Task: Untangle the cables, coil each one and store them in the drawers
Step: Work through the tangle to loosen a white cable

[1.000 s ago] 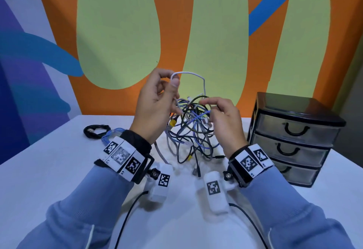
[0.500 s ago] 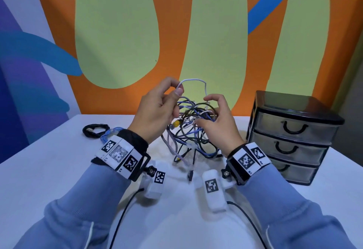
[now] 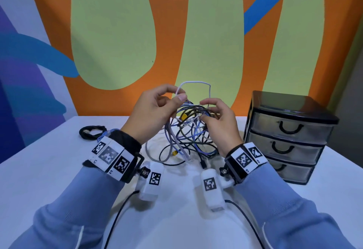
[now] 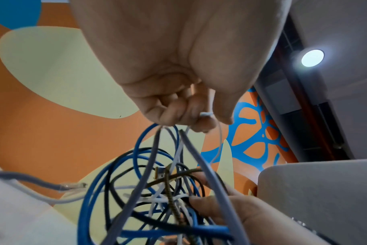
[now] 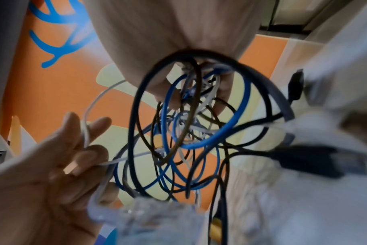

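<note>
A tangle of cables (image 3: 188,131), blue, white, grey, black and a braided brown one, hangs between both hands above the white table (image 3: 49,170). My left hand (image 3: 157,111) pinches a white cable (image 3: 194,82) that arches up over the knot; the left wrist view shows several strands (image 4: 178,149) dropping from its curled fingers (image 4: 178,112). My right hand (image 3: 218,119) grips into the right side of the knot, fingers hooked through loops (image 5: 199,99). Loose ends of the tangle trail on the table. A black three-drawer unit (image 3: 288,131) stands at the right, all drawers closed.
A coiled black cable (image 3: 90,131) and a light blue cable (image 3: 107,134) lie on the table at the left. A painted wall (image 3: 196,32) rises right behind the table. Camera leads (image 3: 117,215) run from both wrists toward me.
Both hands have sunk a little with the tangle. My right hand has moved left, deeper into the knot, closer to the left hand, which keeps its pinch on the white cable.
</note>
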Action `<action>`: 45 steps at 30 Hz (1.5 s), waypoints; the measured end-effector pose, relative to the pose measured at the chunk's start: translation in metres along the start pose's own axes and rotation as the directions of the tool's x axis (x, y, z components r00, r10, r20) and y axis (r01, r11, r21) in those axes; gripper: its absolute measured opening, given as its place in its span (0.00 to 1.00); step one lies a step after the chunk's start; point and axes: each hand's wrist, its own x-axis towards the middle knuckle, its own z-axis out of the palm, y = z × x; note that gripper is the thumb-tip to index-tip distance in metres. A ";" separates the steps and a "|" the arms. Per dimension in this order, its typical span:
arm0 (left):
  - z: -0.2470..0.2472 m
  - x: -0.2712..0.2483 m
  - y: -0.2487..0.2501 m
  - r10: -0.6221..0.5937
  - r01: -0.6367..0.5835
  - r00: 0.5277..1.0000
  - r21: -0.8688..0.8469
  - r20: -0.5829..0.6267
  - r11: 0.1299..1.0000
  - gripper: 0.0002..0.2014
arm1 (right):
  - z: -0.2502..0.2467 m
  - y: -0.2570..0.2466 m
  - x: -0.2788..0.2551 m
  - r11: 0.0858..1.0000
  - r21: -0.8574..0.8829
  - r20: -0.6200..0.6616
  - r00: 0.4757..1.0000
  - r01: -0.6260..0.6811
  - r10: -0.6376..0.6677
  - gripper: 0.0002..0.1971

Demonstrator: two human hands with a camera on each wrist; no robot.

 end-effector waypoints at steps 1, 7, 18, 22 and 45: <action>0.000 -0.001 -0.001 0.012 -0.010 0.999 0.060 -0.033 0.998 0.17 | 0.000 0.000 0.000 1.000 -0.001 0.001 1.000 -0.002 0.002 0.22; 0.000 -0.004 0.005 0.191 -0.177 0.982 0.318 -0.012 0.931 0.22 | 0.000 -0.002 0.000 0.998 0.004 -0.016 0.998 -0.066 0.066 0.18; 0.005 -0.006 0.004 -0.036 -0.030 0.996 0.701 0.079 0.712 0.05 | 0.001 -0.018 -0.008 0.992 0.106 0.016 0.998 -0.066 0.065 0.16; 0.004 -0.007 0.004 -0.023 0.005 1.000 0.753 0.013 0.658 0.07 | 0.002 -0.022 -0.010 0.988 0.148 0.039 0.998 -0.051 0.046 0.17; 0.001 0.000 -0.007 -0.308 0.309 0.951 0.053 -0.016 0.950 0.14 | -0.002 -0.018 -0.008 0.951 0.263 0.229 0.968 -0.162 0.102 0.10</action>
